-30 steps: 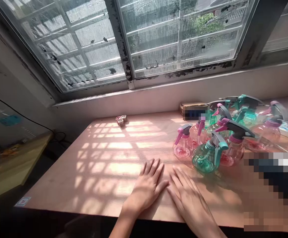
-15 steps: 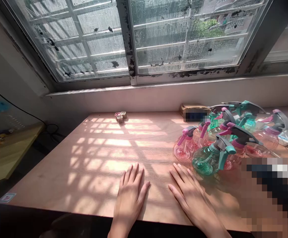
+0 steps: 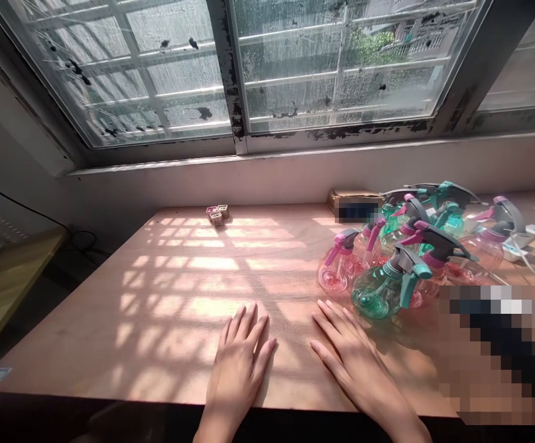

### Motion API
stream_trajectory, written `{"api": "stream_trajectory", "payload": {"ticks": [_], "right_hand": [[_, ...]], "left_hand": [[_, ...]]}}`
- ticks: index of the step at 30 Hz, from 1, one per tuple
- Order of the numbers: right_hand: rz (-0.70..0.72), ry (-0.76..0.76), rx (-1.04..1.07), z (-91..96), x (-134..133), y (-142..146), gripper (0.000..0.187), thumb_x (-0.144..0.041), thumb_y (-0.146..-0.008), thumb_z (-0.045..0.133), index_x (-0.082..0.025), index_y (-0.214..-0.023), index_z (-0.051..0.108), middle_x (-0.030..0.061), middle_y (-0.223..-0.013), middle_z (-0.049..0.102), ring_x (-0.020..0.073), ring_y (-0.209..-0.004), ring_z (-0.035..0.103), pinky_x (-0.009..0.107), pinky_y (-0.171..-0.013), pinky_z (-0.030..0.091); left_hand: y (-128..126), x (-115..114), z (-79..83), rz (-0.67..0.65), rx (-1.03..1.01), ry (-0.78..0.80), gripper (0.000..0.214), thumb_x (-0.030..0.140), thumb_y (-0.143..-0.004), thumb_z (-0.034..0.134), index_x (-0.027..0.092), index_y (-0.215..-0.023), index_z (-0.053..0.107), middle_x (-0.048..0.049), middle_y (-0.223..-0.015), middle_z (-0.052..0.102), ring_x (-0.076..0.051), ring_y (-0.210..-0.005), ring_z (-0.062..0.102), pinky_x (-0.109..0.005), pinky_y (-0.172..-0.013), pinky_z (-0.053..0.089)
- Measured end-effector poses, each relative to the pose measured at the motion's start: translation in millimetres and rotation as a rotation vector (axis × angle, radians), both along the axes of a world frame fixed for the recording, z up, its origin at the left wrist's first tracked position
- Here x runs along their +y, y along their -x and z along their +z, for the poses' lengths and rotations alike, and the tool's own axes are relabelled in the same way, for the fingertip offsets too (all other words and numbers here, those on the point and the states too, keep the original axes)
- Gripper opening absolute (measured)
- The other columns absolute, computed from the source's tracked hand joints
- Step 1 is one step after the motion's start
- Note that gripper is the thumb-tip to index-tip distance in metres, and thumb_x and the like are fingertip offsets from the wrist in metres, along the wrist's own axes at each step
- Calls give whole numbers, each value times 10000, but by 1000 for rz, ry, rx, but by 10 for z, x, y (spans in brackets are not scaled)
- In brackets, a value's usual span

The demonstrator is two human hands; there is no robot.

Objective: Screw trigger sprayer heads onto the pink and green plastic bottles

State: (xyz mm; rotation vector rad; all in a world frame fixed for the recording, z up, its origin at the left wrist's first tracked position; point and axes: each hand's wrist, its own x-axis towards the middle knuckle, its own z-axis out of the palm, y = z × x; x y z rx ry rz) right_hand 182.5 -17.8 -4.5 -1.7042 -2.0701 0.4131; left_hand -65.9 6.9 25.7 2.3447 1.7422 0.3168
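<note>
Head view: your left hand [image 3: 237, 363] and right hand [image 3: 348, 347] lie palm-down on the table [image 3: 293, 375], fingers extended, slightly spread, gripping nothing. Just right of your right fingertips stands a green spray bottle [image 3: 372, 292]; just beyond them, a pink spray bottle [image 3: 332, 275].

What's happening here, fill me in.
A person rests both hands palm down on the wooden table, fingers loosely spread, the left hand and right hand apart and holding nothing. A green spray bottle stands just beyond the right hand, at the front of a group of pink and green bottles. A cardboard box and some small blocks sit toward the wall.
</note>
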Motion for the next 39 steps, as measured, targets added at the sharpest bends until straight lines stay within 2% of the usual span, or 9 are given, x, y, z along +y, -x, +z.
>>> {"api": "stream_trajectory", "payload": {"ticks": [16, 18, 20, 22, 23, 27, 30, 34, 39], "right_hand": [[2, 12, 76, -38, -2, -43, 562, -497, -1093, 472, -207, -1565, 569, 92, -1704, 438, 361, -1597, 342, 666, -1280, 314], [2, -11, 172, -36, -13, -64, 529, -486, -1084, 510, -218, -1531, 606, 94, -1670, 501, 361, -1578, 384, 660, -1276, 326], [-15, -48, 328, 0, -41, -70, 442, -475, -1082, 537, -242, -1427, 685, 99, -1530, 660, 347, -1455, 558, 591, -1201, 472], [-73, -149, 473, 79, -75, -65, 321, -450, -1084, 552, -261, -1252, 750, 92, -1281, 788, 304, -1138, 755, 461, -974, 636], [-117, -238, 512, 136, -88, -66, 270, -424, -1084, 560, -262, -1177, 756, 85, -1175, 804, 278, -977, 781, 414, -857, 656], [-405, -747, 381, 455, -66, -160, 144, -313, -1043, 663, -230, -1129, 742, 84, -1047, 759, 225, -714, 701, 380, -690, 588], [-626, -931, 246, 730, 19, -335, 260, -369, -1008, 731, -172, -1173, 772, 122, -1047, 712, 243, -716, 663, 407, -707, 579], [-763, -839, 113, 983, 150, -538, 540, -530, -1011, 676, -121, -1361, 727, 208, -1155, 663, 401, -1026, 683, 541, -962, 568], [-744, -793, 95, 941, 378, -646, 811, -749, -951, 604, -123, -1464, 655, 244, -1260, 646, 440, -1143, 670, 556, -1014, 545]], "left_hand": [[-1, 1, 4, 16, -40, 15, 521, 462, -1080, 444, 230, -1525, 586, -56, -1703, 460, -348, -1614, 333, -606, -1295, 330], [3, 3, 0, 16, -51, 7, 515, 460, -1077, 454, 231, -1518, 590, -58, -1697, 469, -349, -1611, 340, -605, -1293, 334], [7, -1, -3, 15, -50, 5, 516, 462, -1078, 454, 226, -1516, 591, -62, -1696, 473, -348, -1611, 341, -605, -1295, 329], [9, -9, -5, 15, -41, 13, 521, 464, -1081, 443, 217, -1515, 591, -67, -1699, 468, -346, -1612, 337, -608, -1299, 318], [8, -15, -4, 14, -38, 18, 524, 467, -1084, 436, 212, -1515, 591, -69, -1701, 464, -345, -1614, 334, -610, -1300, 313], [5, -25, 3, 7, -49, 14, 535, 481, -1091, 423, 205, -1520, 582, -74, -1699, 469, -338, -1616, 329, -604, -1301, 312], [4, -20, 6, 12, -64, 7, 528, 477, -1089, 434, 204, -1515, 584, -76, -1692, 479, -338, -1612, 338, -601, -1300, 316], [7, -22, 2, 18, -83, -3, 516, 474, -1082, 449, 209, -1499, 597, -78, -1683, 494, -339, -1606, 352, -594, -1298, 324], [9, -26, -4, 18, -82, -15, 502, 469, -1080, 459, 211, -1484, 608, -82, -1669, 514, -337, -1598, 370, -585, -1296, 328]]}}
